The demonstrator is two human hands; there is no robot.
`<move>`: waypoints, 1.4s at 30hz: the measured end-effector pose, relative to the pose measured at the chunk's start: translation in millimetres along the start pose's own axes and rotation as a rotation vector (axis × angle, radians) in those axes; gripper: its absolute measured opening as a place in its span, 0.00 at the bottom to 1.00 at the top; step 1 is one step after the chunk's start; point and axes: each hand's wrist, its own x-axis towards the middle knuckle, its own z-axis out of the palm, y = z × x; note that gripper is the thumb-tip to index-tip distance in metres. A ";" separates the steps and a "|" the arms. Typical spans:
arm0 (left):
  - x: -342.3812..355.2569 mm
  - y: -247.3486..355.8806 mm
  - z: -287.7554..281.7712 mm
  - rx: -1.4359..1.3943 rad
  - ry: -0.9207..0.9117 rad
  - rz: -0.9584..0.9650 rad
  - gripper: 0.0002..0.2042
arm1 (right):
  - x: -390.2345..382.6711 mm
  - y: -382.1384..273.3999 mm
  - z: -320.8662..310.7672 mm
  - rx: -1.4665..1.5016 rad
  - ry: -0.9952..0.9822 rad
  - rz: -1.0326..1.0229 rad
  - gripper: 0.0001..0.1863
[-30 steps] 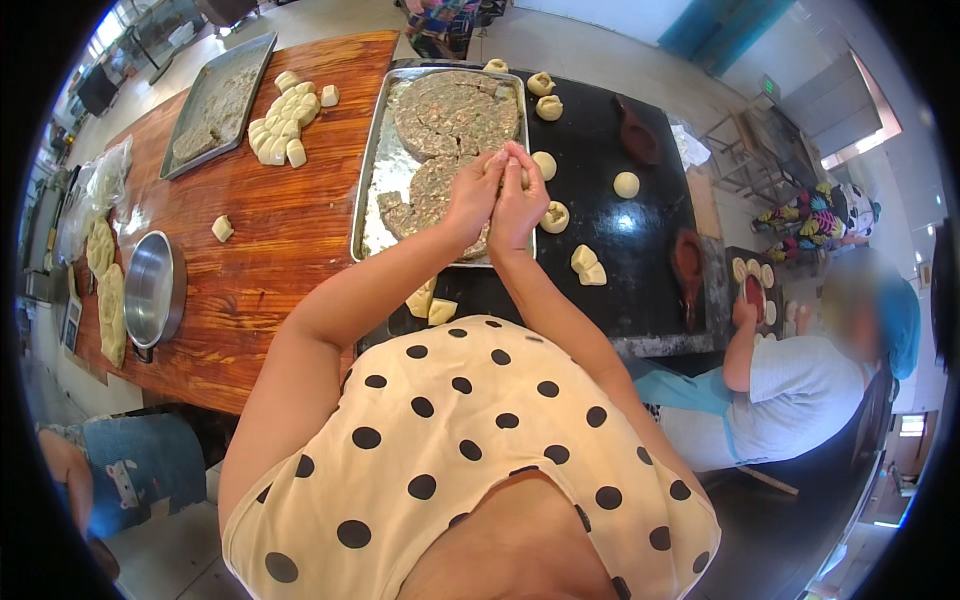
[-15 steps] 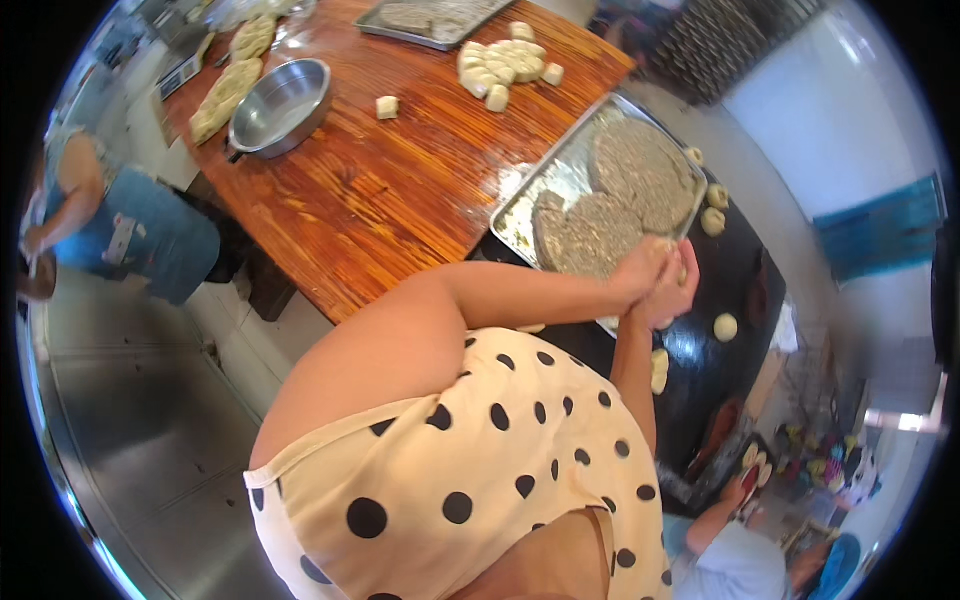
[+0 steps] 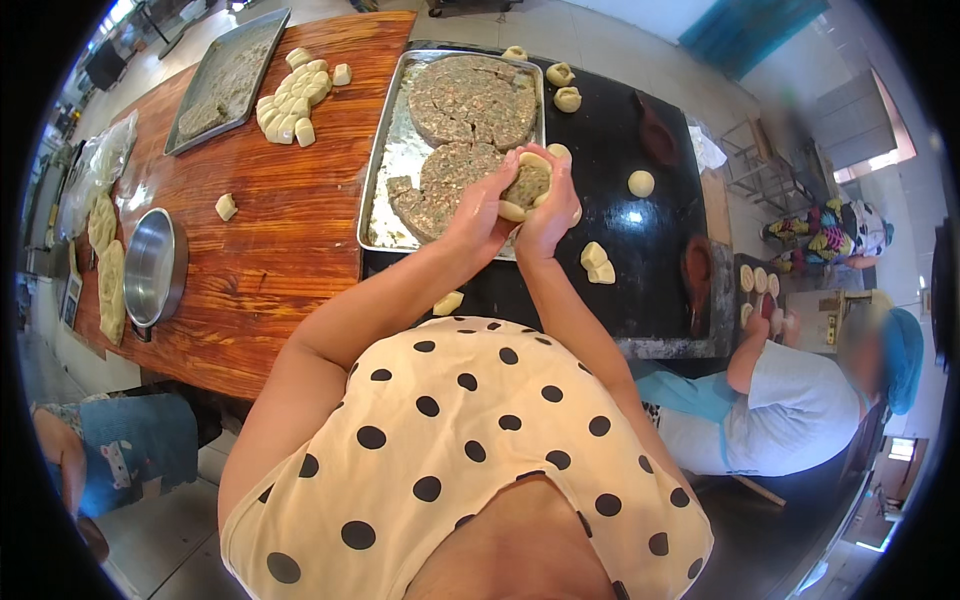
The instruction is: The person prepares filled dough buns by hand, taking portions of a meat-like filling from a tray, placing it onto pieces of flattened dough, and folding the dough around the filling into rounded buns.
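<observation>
Cupping the dough [image 3: 512, 212] between our palms, we have the left hand [image 3: 485, 212] and right hand [image 3: 549, 210] closed round its opposite sides, its mouth open and filling [image 3: 528, 185] showing within. It is over the right side of the tray [image 3: 381, 225]; how far above, we cannot tell. By our left forearm, a scrap [image 3: 448, 303] lies at the black top's [image 3: 640, 305] near side. Past our right forearm sits a dough pair [image 3: 598, 263], a broad stretch of black between it and the brown tool [image 3: 697, 272] along the right edge. Leftward, the wooden table [image 3: 270, 250] meets the tray's left rim and stretches to the pan [image 3: 150, 272]. Farther off, a ball [image 3: 641, 183] sits well apart from the tray; beyond, cut pieces [image 3: 292, 104] lie just beside a second tray [image 3: 235, 72].
</observation>
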 end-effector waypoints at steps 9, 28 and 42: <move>20.2 -9.4 -20.8 0.538 -0.060 0.164 0.18 | -13.7 8.0 -7.5 -0.244 0.006 -0.222 0.18; 25.1 1.2 -18.9 0.368 -0.220 -0.053 0.25 | 9.9 -2.0 -23.0 0.088 0.047 0.078 0.24; 24.6 -47.9 -29.4 0.478 0.143 0.072 0.21 | -14.6 27.6 -35.3 0.132 0.137 0.265 0.10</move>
